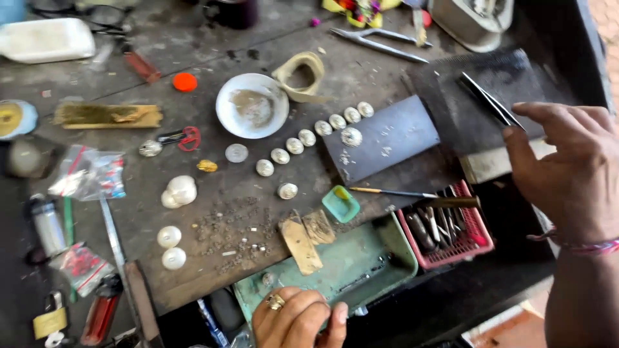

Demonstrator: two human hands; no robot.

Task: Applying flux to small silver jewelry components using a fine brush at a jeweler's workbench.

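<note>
So the right hand (567,167) is pinching the black tweezers (490,100) at their near end, long axis running up and away toward the upper left over the dark slate slab (387,132), while the left hand (300,319), curled and gripping nothing, sits well below that slab by the green tray (361,261).

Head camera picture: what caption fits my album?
Right hand holds tweezers above a cluttered workbench; left hand rests by a green tray.
</note>
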